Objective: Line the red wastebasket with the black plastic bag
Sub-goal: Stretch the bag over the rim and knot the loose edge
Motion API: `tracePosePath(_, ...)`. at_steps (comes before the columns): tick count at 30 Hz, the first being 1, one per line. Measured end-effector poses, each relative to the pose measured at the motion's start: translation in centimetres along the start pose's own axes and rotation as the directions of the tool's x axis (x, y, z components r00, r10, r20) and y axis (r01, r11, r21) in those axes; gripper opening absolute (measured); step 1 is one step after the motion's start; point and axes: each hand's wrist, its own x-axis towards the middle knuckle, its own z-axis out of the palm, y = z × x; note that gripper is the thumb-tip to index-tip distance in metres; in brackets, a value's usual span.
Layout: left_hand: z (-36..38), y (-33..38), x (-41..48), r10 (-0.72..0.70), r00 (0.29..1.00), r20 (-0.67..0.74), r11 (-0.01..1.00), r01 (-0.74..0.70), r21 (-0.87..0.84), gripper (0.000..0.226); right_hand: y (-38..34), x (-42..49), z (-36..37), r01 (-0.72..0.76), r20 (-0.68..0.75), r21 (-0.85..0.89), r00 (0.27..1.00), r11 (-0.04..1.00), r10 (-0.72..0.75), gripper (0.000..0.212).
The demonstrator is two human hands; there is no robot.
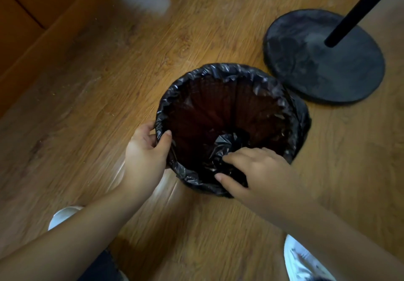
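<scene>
The red mesh wastebasket (220,103) stands upright on the wooden floor, seen from above. The black plastic bag (238,71) is folded over its whole rim and hangs inside, bunched into a crumpled knot near the bottom. My left hand (145,151) grips the bag-covered rim at the near left, thumb inside and fingers outside. My right hand (253,167) reaches over the near rim into the basket, fingers spread and pressing on the bunched plastic; it does not clearly hold anything.
A round black stand base (328,79) with a black pole (358,12) sits just right of and behind the basket, nearly touching it. A wooden cabinet (26,18) runs along the left. My white shoes (303,261) are at the bottom.
</scene>
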Motion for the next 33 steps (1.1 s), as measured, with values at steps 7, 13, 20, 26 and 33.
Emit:
tracePosePath(7,0.5,0.9,0.5,-0.040,0.999,-0.033,0.996,0.037,-0.084,0.035,1.7,-0.6,0.5,0.148,-0.127,0.006,0.981,0.989,-0.147,0.027)
tracePosePath(13,-0.3,1.0,-0.6,0.219,0.976,-0.017,0.886,-0.191,0.423,0.062,3.3,-0.4,0.8,0.129,-0.163,-0.058,0.977,0.990,-0.136,0.021)
tracePosePath(20,-0.5,1.6,-1.4,0.657,0.617,0.433,0.257,-0.724,0.640,0.041,2.7,0.0,1.3,0.136,-0.229,-0.035,0.963,0.990,-0.141,0.015)
tracePosePath(26,1.1,1.0,-2.2,0.543,0.532,0.649,0.208,-0.835,0.510,0.033,2.2,0.0,1.4,0.157,-0.232,0.040,0.962,0.987,-0.144,0.025)
tracePosePath(33,0.8,0.5,-1.8,0.515,0.564,0.646,0.280,-0.822,0.496,0.020,2.9,-0.2,0.6,0.251,-0.270,0.041,0.935,0.967,-0.231,0.029)
